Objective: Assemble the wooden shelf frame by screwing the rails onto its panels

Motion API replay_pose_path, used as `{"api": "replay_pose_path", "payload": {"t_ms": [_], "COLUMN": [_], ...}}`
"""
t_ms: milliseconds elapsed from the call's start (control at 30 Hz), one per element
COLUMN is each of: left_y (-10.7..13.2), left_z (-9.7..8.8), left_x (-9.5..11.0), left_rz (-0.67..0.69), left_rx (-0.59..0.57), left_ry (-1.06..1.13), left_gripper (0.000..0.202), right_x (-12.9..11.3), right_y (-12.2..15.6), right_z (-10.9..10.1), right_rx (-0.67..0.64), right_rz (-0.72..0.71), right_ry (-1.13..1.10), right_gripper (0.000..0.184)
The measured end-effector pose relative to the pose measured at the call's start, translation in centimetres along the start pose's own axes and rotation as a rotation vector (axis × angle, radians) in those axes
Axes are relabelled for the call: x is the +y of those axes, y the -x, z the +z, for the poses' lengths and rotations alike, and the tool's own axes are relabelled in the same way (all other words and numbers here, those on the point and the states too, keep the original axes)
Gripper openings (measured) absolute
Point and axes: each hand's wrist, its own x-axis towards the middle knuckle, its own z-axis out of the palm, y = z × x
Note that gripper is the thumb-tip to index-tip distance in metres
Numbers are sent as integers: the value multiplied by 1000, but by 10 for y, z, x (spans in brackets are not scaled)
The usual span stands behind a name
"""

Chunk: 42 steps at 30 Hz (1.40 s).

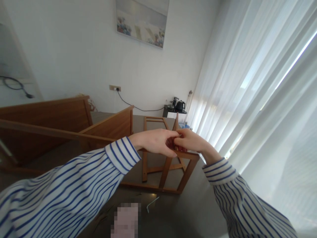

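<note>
My left hand [156, 140] and my right hand [190, 140] meet over the top rail of a wooden furniture frame [189, 155]. The right fingers are closed in a pinch, and the left fingers and thumb curve around the same spot. Whatever is between them is hidden. Just behind my hands, a thin wooden piece [176, 120] stands upright. A separate ladder-like wooden frame [145, 167] lies beyond the rail. On the dark surface nearer to me is an L-shaped hex key [152, 204].
Wooden panels [109, 122] of the furniture stretch to the left. A pixelated pink patch [126, 219] is at the bottom. A black kettle [180, 105] stands on a small cabinet at the back. White curtains [237, 72] hang on the right; a cord [141, 109] runs along the wall.
</note>
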Motion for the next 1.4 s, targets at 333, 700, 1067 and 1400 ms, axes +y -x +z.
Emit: {"api": "replay_pose_path", "payload": {"t_ms": [333,700,1067,1400], "left_y": [-4,-7,-11,-15], "left_z": [1,-5,-3,-5], "left_x": [-4,0,-7,-10], "left_rz": [15,52,93,126], "left_rx": [-27,-77,-109,-165], "left_ry": [52,-37,-35,-42], "left_gripper": [30,26,29,34], "right_x": [4,12,15,14], "right_y": [1,8,14,20], "right_z": [5,6,7,6], "right_rx": [-5,9,-10,42], "right_rz": [-52,-63,-96,-116], "right_ry": [-37,-99,-112,0], "right_gripper": [8,16,19,19]}}
